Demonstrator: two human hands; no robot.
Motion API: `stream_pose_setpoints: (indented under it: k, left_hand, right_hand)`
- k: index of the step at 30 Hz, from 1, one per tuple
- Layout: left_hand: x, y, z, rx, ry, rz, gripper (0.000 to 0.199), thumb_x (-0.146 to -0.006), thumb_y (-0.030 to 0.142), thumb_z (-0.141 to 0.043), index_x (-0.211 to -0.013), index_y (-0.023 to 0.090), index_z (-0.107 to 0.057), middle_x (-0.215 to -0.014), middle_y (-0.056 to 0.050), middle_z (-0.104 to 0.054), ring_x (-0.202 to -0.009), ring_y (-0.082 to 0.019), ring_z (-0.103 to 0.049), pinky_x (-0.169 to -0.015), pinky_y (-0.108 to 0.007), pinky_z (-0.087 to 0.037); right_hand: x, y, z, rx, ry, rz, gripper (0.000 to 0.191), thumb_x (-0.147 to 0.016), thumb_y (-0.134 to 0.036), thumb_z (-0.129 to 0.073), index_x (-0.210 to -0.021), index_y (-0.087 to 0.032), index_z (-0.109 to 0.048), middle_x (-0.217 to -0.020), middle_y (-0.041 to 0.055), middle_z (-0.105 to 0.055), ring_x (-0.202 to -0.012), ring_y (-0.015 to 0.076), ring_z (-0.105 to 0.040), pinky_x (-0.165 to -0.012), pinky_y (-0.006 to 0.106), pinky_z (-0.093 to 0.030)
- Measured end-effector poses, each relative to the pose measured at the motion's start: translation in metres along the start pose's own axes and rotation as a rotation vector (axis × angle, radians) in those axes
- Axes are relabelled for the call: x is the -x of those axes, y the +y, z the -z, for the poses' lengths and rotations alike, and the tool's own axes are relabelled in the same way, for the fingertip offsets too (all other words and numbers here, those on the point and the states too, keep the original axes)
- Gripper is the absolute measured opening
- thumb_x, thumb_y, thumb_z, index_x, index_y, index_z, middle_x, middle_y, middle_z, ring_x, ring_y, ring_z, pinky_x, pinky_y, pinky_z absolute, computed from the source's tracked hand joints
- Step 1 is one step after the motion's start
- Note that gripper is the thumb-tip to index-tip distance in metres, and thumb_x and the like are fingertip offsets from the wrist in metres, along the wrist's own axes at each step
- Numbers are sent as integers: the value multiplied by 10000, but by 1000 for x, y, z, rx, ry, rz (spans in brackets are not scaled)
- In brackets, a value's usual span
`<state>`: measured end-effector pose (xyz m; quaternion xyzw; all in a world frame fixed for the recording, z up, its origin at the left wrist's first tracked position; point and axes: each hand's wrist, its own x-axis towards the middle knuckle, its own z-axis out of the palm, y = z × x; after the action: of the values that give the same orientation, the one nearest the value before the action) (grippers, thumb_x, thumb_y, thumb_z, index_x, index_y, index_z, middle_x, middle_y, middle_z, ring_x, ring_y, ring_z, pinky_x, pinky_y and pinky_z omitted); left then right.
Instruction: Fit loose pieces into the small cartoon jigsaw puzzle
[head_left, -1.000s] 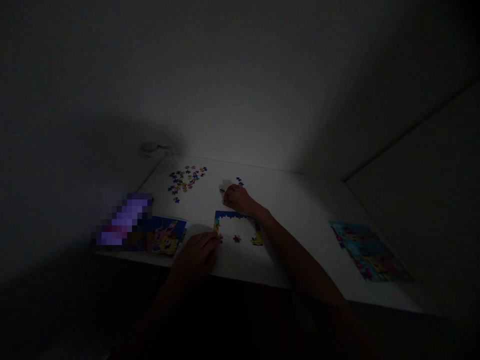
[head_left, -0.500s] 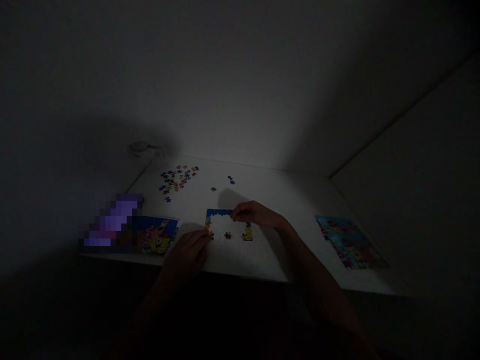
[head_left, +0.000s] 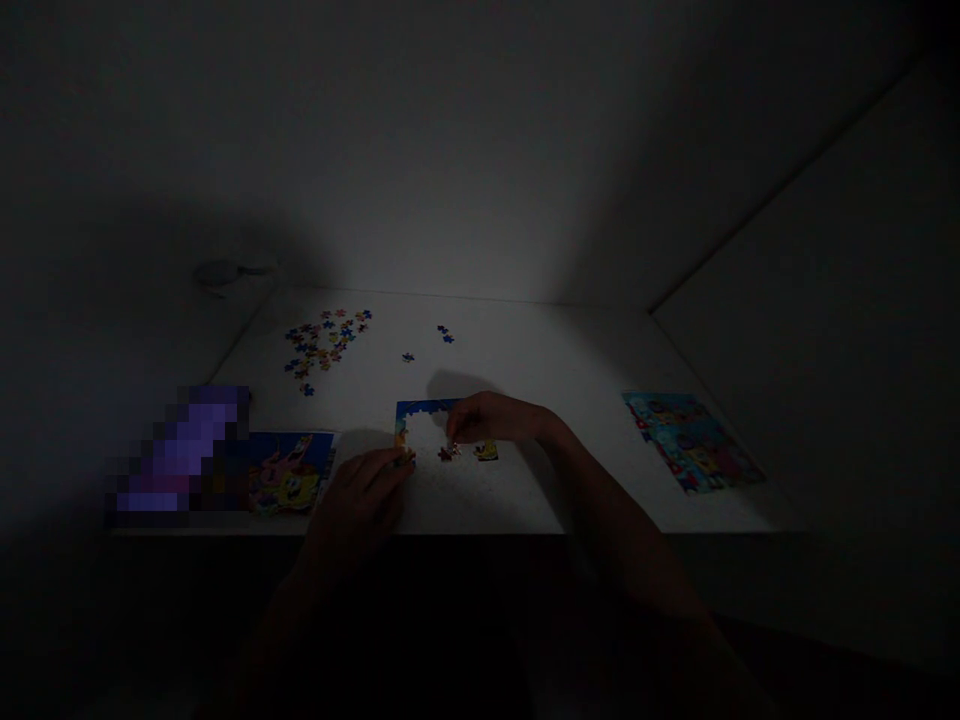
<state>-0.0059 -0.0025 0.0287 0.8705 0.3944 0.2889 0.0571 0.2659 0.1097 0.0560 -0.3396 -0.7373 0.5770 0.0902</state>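
Note:
A partly built jigsaw border point(head_left: 424, 408) lies on the white table point(head_left: 487, 500), blue along its far edge with a white middle. My left hand point(head_left: 358, 505) is at its near left corner, fingertips pinched on a small jigsaw piece point(head_left: 409, 459). My right hand point(head_left: 491, 418) reaches across from the right, its fingertips over small reddish pieces point(head_left: 447, 454) inside the border. A yellow section of puzzle point(head_left: 486, 451) sits just beyond that hand. The dim light hides exactly what my right fingers touch.
A heap of loose jigsaw pieces point(head_left: 322, 345) lies at the far left, with several strays point(head_left: 444, 334) to its right. Printed cartoon pictures lie at left point(head_left: 289, 472) and right point(head_left: 691, 442). A blurred purple object point(head_left: 180, 450) is at the left edge.
My right hand has moved from the far loose pieces to above the border's middle. My left hand stays at the border's corner. The view has drifted slightly left.

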Motion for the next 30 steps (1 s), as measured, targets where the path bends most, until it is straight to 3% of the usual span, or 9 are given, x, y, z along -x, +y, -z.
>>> stream_pose_setpoints:
  k: [6,11,19,30]
  left_hand:
    - [-16,16,-4,6,-34,-66,246,-952,156,-471,-1112,168,-658,-1201,-110,-662,-1113,-247,-585,-955,-440,-488]
    - [-30,27,-17,-15,-72,-78,269,-964,172,-456,-1156,145,-643,-1166,-107,-679,-1061,-255,-593,-938,-463,-488]
    - [-32,27,-22,-22,-92,-72,315,-993,203,-418,-1226,152,-624,-1176,-108,-679,-1071,-238,-583,-959,-445,-467]
    - [-30,26,-23,-17,-104,-75,315,-983,184,-425,-1227,130,-617,-1190,-117,-668,-1099,-252,-569,-943,-441,-474]
  right_hand:
    - [-1,6,-1,5,-36,-36,134,-777,-204,-673,-879,-136,-727,-826,29,-717,-721,118,-622,-684,236,-468]
    - [0,-1,-3,5,-85,51,155,-805,-162,-617,-906,-156,-734,-869,30,-725,-768,120,-634,-712,239,-474]
    - [4,-6,-5,-66,-66,40,139,-785,-95,-604,-884,-150,-683,-851,29,-689,-769,121,-632,-710,247,-492]
    - [-5,-8,-12,96,-27,98,80,-801,-121,-611,-814,-172,-672,-776,4,-678,-730,121,-602,-702,248,-451]
